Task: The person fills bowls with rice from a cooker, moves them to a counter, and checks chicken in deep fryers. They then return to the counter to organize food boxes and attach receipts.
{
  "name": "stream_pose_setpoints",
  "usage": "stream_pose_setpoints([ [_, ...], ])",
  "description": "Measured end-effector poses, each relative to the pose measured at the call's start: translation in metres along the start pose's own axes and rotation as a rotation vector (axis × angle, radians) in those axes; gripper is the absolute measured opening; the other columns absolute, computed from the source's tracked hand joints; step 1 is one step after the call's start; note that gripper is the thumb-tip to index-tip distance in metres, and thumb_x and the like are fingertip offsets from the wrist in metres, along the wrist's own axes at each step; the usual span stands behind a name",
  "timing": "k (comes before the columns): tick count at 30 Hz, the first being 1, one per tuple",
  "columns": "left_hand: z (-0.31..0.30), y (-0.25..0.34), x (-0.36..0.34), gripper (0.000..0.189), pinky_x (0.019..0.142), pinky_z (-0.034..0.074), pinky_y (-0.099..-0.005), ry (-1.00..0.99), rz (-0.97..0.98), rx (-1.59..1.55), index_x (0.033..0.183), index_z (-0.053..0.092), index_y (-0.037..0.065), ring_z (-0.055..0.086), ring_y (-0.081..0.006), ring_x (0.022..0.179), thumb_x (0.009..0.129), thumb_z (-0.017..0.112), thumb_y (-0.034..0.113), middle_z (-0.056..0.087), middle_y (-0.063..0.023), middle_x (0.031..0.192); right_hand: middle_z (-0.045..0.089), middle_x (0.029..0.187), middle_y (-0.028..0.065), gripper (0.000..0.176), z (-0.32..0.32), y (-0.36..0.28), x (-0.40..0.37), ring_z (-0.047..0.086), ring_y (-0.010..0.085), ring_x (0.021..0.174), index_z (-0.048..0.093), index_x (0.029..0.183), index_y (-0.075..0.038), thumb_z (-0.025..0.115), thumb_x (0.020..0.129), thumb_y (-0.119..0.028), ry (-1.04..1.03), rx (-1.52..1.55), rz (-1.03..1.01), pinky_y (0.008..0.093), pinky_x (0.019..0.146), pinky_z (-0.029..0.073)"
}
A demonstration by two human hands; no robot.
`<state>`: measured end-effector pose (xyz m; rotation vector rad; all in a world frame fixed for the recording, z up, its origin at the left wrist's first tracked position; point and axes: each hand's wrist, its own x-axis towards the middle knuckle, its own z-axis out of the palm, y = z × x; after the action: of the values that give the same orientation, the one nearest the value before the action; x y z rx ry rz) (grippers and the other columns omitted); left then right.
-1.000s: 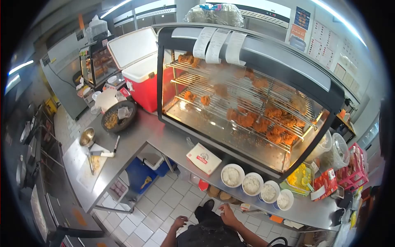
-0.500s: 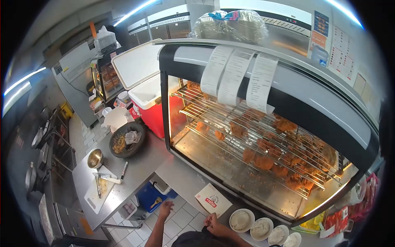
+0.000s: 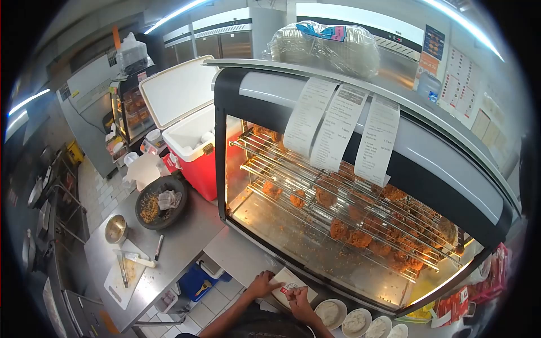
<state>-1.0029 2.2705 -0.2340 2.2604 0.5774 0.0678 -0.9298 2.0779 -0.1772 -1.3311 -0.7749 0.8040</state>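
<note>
A white cardboard box with a red logo (image 3: 283, 277) lies on the steel counter (image 3: 236, 256) in front of the heated display case (image 3: 360, 186). My left hand (image 3: 260, 285) grips the box's left edge. My right hand (image 3: 298, 299) curls over its near side, next to the logo. Both forearms come up from the bottom of the view. To the right of the box stands a row of white bowls of rice (image 3: 330, 311) on the same counter.
Fried chicken pieces (image 3: 344, 231) sit on wire racks inside the case, and three paper receipts (image 3: 338, 127) hang from its top. To the left are an open red cooler (image 3: 194, 152), a dark round tray (image 3: 160, 201), a metal bowl (image 3: 115, 228) and a cutting board (image 3: 125, 271).
The view has moved closer to the case. My left hand came up from beside the counter onto the box, and my right hand moved onto the box too.
</note>
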Motion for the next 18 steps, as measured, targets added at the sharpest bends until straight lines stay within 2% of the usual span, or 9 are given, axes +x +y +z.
stream_pose_setpoints([
  [3, -0.015, 0.004, 0.010, 0.069, 0.077, 0.048, -0.0425, -0.143, -0.086, -0.013, 0.109, 0.059, -0.002, 0.059, -0.0385, 0.088, 0.080, 0.063, 0.061, 0.057, -0.0222, 0.101, 0.039, 0.098, 0.0113, 0.034, 0.012, 0.000, 0.014, 0.042, 0.0139, 0.088, 0.019, 0.097, -0.008, 0.034, 0.078, 0.016, 0.085, 0.064, -0.135, 0.0280, 0.087, 0.040],
  [4, -0.018, 0.005, 0.011, 0.069, 0.077, 0.048, -0.0423, -0.232, -0.126, 0.014, 0.111, 0.058, -0.002, 0.059, -0.0382, 0.087, 0.081, 0.064, 0.060, 0.057, -0.0231, 0.101, 0.040, 0.099, 0.0120, 0.032, 0.015, -0.007, 0.014, 0.043, 0.0144, 0.089, 0.020, 0.098, -0.007, 0.035, 0.079, 0.015, 0.112, 0.096, -0.072, 0.0298, 0.091, 0.040],
  [6, -0.027, 0.003, 0.018, 0.070, 0.078, 0.049, -0.0425, -0.362, -0.035, 0.028, 0.111, 0.056, -0.003, 0.059, -0.0390, 0.089, 0.081, 0.064, 0.059, 0.057, -0.0253, 0.102, 0.041, 0.097, 0.0118, 0.029, 0.014, 0.000, 0.019, 0.043, 0.0151, 0.087, 0.021, 0.100, -0.005, 0.036, 0.081, 0.011, 0.098, 0.002, -0.019, 0.0285, 0.085, 0.040],
  [8, -0.022, -0.017, 0.022, 0.070, 0.079, 0.049, -0.0428, -0.517, 0.063, 0.055, 0.111, 0.055, -0.004, 0.060, -0.0397, 0.090, 0.081, 0.065, 0.058, 0.057, -0.0275, 0.102, 0.041, 0.095, 0.0099, 0.026, 0.013, 0.001, 0.023, 0.041, 0.0150, 0.085, 0.022, 0.098, -0.004, 0.038, 0.082, 0.009, 0.083, -0.170, -0.117, 0.0296, 0.081, 0.039],
  [9, -0.010, -0.038, 0.029, 0.074, 0.081, 0.049, -0.0432, -0.526, 0.021, -0.061, 0.110, 0.052, -0.009, 0.061, -0.0406, 0.093, 0.080, 0.065, 0.058, 0.059, -0.0286, 0.101, 0.040, 0.094, 0.0098, 0.024, 0.011, -0.011, 0.025, 0.041, 0.0155, 0.084, 0.024, 0.097, -0.003, 0.039, 0.082, 0.009, 0.074, -0.293, -0.105, 0.0302, 0.081, 0.039],
  [11, -0.011, -0.032, 0.038, 0.079, 0.082, 0.049, -0.0435, -0.577, 0.003, -0.140, 0.110, 0.049, -0.014, 0.063, -0.0415, 0.096, 0.080, 0.066, 0.057, 0.062, -0.0298, 0.100, 0.040, 0.093, 0.0105, 0.024, 0.010, -0.015, 0.027, 0.042, 0.0167, 0.085, 0.025, 0.096, -0.003, 0.041, 0.083, 0.008, 0.078, -0.284, -0.038, 0.0314, 0.080, 0.040],
  [13, -0.038, 0.019, 0.030, 0.071, 0.082, 0.051, -0.0447, -0.426, -0.020, 0.101, 0.108, 0.048, -0.013, 0.062, -0.0470, 0.095, 0.083, 0.065, 0.051, 0.059, -0.0352, 0.103, 0.040, 0.093, 0.0107, 0.024, 0.007, -0.026, 0.028, 0.042, 0.0172, 0.085, 0.026, 0.096, -0.003, 0.043, 0.083, 0.008, 0.145, -0.248, 0.018, 0.0321, 0.080, 0.041],
  [17, -0.038, 0.018, 0.030, 0.072, 0.081, 0.051, -0.0466, -0.444, -0.065, 0.120, 0.107, 0.047, -0.015, 0.061, -0.0491, 0.095, 0.085, 0.063, 0.051, 0.060, -0.0357, 0.101, 0.041, 0.094, 0.0114, 0.027, 0.009, -0.027, 0.028, 0.044, 0.0189, 0.085, 0.026, 0.095, -0.003, 0.047, 0.083, 0.008, 0.231, -0.159, 0.124, 0.0331, 0.080, 0.044],
  [18, -0.036, 0.013, 0.032, 0.078, 0.079, 0.051, -0.0449, -0.448, -0.029, 0.157, 0.109, 0.046, -0.017, 0.063, -0.0464, 0.095, 0.083, 0.064, 0.054, 0.062, -0.0347, 0.099, 0.041, 0.094, 0.0114, 0.027, 0.009, -0.025, 0.028, 0.044, 0.0189, 0.085, 0.026, 0.095, -0.003, 0.047, 0.083, 0.008, 0.242, -0.159, 0.121, 0.0331, 0.080, 0.044],
])
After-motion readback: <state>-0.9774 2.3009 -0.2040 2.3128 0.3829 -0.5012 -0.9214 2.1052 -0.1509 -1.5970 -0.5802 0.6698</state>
